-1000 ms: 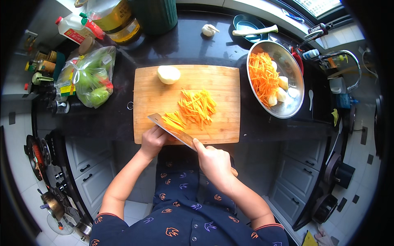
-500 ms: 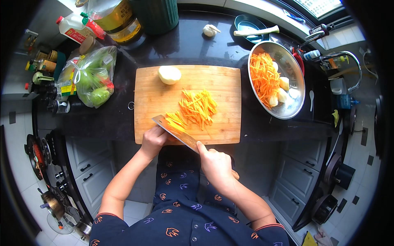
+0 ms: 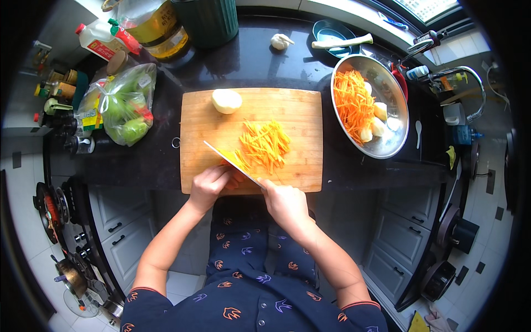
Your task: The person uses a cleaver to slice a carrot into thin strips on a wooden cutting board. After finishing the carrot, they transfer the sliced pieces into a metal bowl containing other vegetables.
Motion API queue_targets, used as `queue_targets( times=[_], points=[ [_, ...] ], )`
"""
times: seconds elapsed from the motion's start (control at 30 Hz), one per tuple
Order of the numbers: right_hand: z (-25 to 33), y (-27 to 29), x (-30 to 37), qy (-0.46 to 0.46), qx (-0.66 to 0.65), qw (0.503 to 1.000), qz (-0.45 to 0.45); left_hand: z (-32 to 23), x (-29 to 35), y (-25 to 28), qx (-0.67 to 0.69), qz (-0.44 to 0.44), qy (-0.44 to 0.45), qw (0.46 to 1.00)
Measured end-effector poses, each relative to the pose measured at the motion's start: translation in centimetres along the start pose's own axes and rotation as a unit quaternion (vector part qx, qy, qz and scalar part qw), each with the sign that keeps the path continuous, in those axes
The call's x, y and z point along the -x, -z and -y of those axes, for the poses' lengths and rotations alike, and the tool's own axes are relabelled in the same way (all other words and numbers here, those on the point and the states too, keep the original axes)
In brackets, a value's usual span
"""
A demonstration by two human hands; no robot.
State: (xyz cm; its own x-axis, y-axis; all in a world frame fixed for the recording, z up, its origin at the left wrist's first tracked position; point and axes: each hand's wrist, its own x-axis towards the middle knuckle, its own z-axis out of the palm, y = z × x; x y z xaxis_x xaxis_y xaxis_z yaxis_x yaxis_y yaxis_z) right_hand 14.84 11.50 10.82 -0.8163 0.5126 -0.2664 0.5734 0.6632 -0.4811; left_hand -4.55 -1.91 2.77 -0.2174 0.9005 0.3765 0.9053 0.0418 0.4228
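Note:
My right hand [image 3: 286, 205] grips a cleaver [image 3: 235, 164], whose blade now shows as a thin upright line slanting across the near left of the wooden cutting board [image 3: 301, 116]. Curled fingers of my left hand [image 3: 209, 185] press on carrot slices beside the blade; hand and blade mostly hide these slices. Just beyond the blade lie freshly cut strips, next to a loose pile of carrot shreds [image 3: 265, 145] at mid-board. A peeled potato [image 3: 227, 101], pale and round, rests near the board's far edge.
Right of the board, a steel bowl [image 3: 399, 145] holds carrot shreds and pale peeled pieces. A bag of green vegetables [image 3: 127, 108] lies left. Garlic [image 3: 281, 41], a teal dish [image 3: 327, 30] with a peeler-like pale-handled tool [image 3: 343, 42], and an oil jug [image 3: 157, 30] stand behind.
The cleaver has turned from showing its broad face to standing on edge. My right hand has shifted slightly left and toward the board; my left fingers sit slightly farther onto the board.

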Motion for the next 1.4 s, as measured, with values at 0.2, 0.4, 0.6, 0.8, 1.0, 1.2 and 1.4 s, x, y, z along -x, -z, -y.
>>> queue_targets(
  times=[0.2,0.4,0.6,0.8,1.0,1.2,1.4],
  points=[
    [0.3,0.6,1.9,-0.003,0.029,1.0,0.007,-0.2,-0.1,0.4,-0.02,0.004,-0.014,1.0],
    [0.1,0.7,2.7,0.022,0.067,0.997,0.005,-0.2,0.0,0.6,-0.025,-0.002,-0.027,0.999],
    [0.9,0.9,2.7,0.016,0.104,0.994,0.01,0.1,0.0,0.5,-0.025,-0.006,-0.032,0.999],
    [1.8,0.6,1.8,-0.014,0.12,0.992,0.044,0.0,-0.3,0.6,-0.02,-0.017,-0.023,0.999],
    [1.1,-0.7,0.8,0.011,0.107,0.994,0.007,0.2,-0.5,0.6,-0.025,-0.013,-0.032,0.999],
    [1.1,0.4,2.3,0.024,0.06,0.998,-0.025,0.2,0.0,0.6,-0.031,0.002,-0.025,0.999],
    [-0.5,1.1,2.5,0.001,0.041,0.999,-0.033,-0.3,-0.1,0.4,-0.018,0.01,-0.001,1.0]
  ],
)
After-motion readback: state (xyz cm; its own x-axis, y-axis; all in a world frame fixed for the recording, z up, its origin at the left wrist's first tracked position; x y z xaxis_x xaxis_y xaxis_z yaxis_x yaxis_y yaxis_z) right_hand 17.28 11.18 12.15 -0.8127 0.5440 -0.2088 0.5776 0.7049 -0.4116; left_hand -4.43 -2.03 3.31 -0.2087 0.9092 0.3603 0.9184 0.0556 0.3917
